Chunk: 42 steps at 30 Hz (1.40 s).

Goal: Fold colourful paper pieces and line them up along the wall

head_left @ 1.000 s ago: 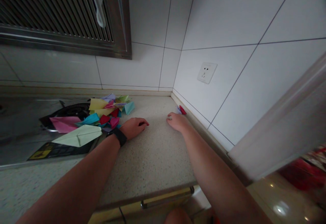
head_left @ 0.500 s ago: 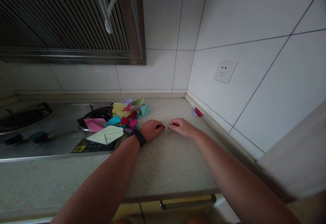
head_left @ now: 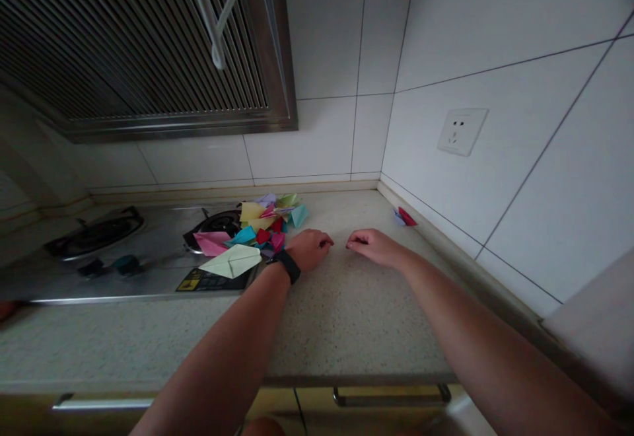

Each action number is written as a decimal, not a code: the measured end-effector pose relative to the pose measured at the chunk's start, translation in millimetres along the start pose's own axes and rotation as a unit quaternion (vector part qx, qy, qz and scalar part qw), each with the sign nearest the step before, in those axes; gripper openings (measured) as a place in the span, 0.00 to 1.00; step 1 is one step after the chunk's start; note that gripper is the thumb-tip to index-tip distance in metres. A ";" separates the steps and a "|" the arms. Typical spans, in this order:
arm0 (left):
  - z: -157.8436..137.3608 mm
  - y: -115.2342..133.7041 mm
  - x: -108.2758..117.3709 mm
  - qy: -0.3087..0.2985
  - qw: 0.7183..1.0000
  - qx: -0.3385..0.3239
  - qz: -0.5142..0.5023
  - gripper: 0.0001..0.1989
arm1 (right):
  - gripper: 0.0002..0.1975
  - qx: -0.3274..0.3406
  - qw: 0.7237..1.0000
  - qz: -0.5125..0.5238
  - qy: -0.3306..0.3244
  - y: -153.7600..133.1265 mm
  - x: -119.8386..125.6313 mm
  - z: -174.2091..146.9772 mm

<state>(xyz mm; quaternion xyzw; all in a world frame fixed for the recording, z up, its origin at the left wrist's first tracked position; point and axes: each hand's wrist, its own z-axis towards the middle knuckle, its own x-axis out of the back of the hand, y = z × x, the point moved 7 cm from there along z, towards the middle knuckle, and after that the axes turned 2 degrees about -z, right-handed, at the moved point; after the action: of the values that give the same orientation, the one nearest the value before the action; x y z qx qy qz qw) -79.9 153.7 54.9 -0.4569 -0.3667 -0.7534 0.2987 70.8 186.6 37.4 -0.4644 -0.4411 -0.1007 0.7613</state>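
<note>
My left hand [head_left: 308,249], with a black band [head_left: 289,267] at its wrist, rests on the speckled countertop [head_left: 347,330]. Its fingers are curled, and nothing shows in them. A short gap to the right, my right hand [head_left: 374,246] lies on the same counter, fingers bent together and also without a visible object. Just left of my left hand is a loose heap of folded coloured papers, among them a pale green paper plane [head_left: 234,261], a pink folded paper [head_left: 212,243] and a yellow one [head_left: 251,211]. Beyond my right hand, a small red and lilac folded paper [head_left: 406,217] sits by the wall.
A steel gas hob [head_left: 163,267] with two burners is on the left, partly under the papers. Above it hangs a range hood [head_left: 188,122] with a white bent tube [head_left: 218,33] in front. A socket [head_left: 463,132] is on the right wall; a drawer handle [head_left: 391,399] runs below the counter edge.
The view has turned slightly left, so everything appears further right in the picture. Both hands keep nearly the same pose on the counter, and the papers lie as before.
</note>
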 end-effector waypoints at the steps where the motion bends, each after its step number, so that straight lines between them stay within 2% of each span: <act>1: -0.6 -0.6 1.9 0.001 1.000 0.003 0.007 0.14 | 0.15 -0.004 1.000 0.000 0.002 1.0 0.3 0.4; 6: -3.7 -4.4 8.2 0.010 0.999 0.028 0.036 0.15 | 0.15 -0.013 1.000 0.001 0.003 2.8 1.7 1.3; 12: -4.4 -5.8 1.7 0.000 0.999 0.020 0.048 0.15 | 0.14 -0.004 0.999 -0.013 0.031 0.9 8.1 -0.1; 21: -4.6 -21.2 -2.2 0.003 0.997 0.042 0.065 0.15 | 0.14 -0.012 0.999 -0.022 0.037 2.9 10.0 -0.1; 27: -6.4 -49.0 5.8 0.052 0.985 0.128 0.099 0.21 | 0.13 -0.003 0.998 -0.041 0.048 4.8 13.0 0.7; 31: -8.2 -74.8 11.1 0.076 0.964 0.220 0.127 0.26 | 0.13 0.002 0.998 -0.046 0.042 5.4 11.9 1.1; 34: -8.6 -88.6 11.2 0.080 0.955 0.255 0.131 0.26 | 0.13 0.003 0.998 -0.052 0.043 6.3 11.6 1.3; 39: -7.6 -95.4 4.9 0.054 0.960 0.243 0.124 0.27 | 0.12 0.003 0.997 -0.061 0.037 7.5 10.0 2.0; 42: -5.4 -93.6 3.3 0.046 0.967 0.214 0.126 0.27 | 0.12 0.006 0.997 -0.063 0.037 5.5 9.7 1.5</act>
<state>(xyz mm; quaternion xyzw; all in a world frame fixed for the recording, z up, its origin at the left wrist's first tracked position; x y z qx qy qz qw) -157.3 200.6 30.1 -0.3895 -0.4446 -0.6337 0.4991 78.8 193.3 41.7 -0.4270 -0.4419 -0.1625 0.7720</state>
